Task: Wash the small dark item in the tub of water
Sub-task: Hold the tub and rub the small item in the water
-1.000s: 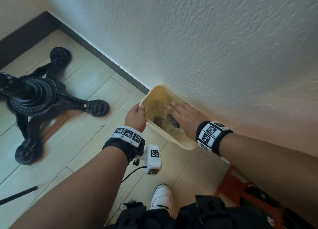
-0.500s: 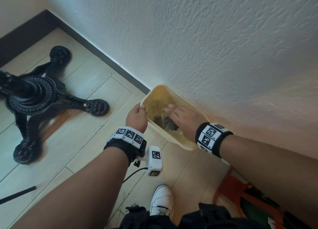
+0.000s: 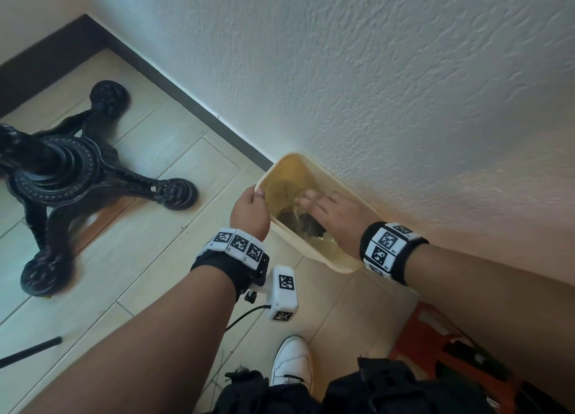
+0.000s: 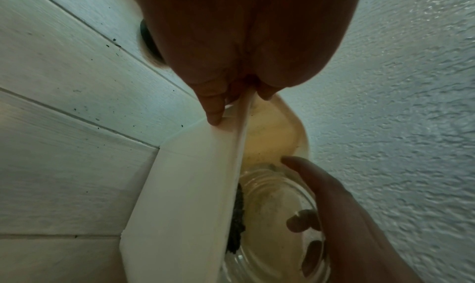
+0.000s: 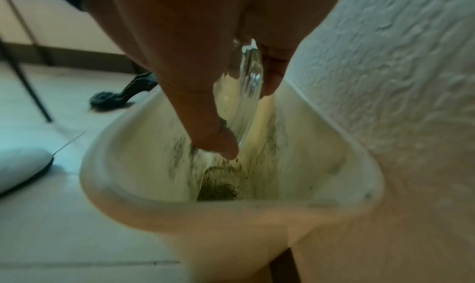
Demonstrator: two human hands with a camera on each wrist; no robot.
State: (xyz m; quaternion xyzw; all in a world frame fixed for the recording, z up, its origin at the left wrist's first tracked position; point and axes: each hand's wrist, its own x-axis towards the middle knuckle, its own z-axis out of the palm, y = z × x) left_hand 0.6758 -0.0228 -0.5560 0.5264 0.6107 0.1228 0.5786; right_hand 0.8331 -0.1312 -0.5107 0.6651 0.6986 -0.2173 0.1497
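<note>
— What's nearest you down there?

— One white shoe [image 3: 292, 360] on the tiled floor [image 3: 93, 289], with an orange stool [image 3: 420, 329] to its right. Beyond them, two bare forearms reach forward, each with a marker band at the wrist.

— And the hands?

— The left hand [image 3: 250, 209] clamps the near-left rim of the tub [image 3: 311, 251], thumb inside and fingers curled against the outer wall. The right hand [image 3: 333, 214] is down in the water with fingers fairly straight, lying on a clear glass dish; whether it actually grips the dish I cannot tell from here.

— Where is the dark item?

— The small dark item [image 3: 311, 225] sits in the murky yellowish water near the tub's close end, right under the right palm and touching it. A second dark smudge lies just left of it.

— Any room to move?

— Little on the far side: the tub's long edge is pressed against the textured wall [image 3: 404, 86]. The left side opens onto bare tiles. Further left stands one black iron table base [image 3: 62, 177], well apart, and a dark skirting board [image 3: 186, 102] runs along the foot of the wall.
</note>
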